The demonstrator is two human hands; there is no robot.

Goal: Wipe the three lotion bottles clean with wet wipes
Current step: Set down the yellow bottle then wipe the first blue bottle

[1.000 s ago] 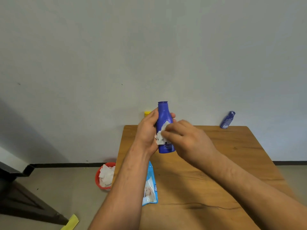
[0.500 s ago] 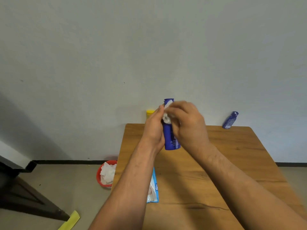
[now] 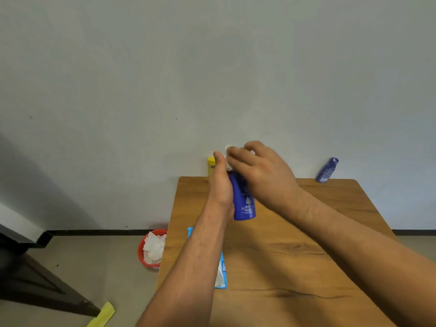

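The dark blue lotion bottle (image 3: 243, 201) is up off the table, upright with a slight lean, right in front of you above the far half of the wooden table (image 3: 283, 256). Your left hand (image 3: 220, 185) is wrapped round its side, thumb pointing up along the neck, gripping it firmly. Your right hand (image 3: 259, 172) comes over the top, fingers curled and pinching a white wet wipe (image 3: 228, 162) against the cap end. The cap itself is hidden under the wipe and your fingers, and only the lower body with its white print shows.

Just behind your left thumb, a yellow bottle (image 3: 211, 165) stands at the table's far edge by the wall, partly hidden by the hand. Over at the far right corner, a smaller blue bottle (image 3: 327, 170) sits tilted, leaning back on the wall, well apart from the one you hold.

Under your left forearm lies a light blue wipes pack (image 3: 222, 277), flat near the table's left edge. Down on the floor, just beside that edge, a red bin (image 3: 140, 250) holds crumpled white wipes (image 3: 154, 247). Nearer you on the floor there is a yellow strip (image 3: 102, 315), and a dark piece of furniture (image 3: 35, 279) fills the left corner.
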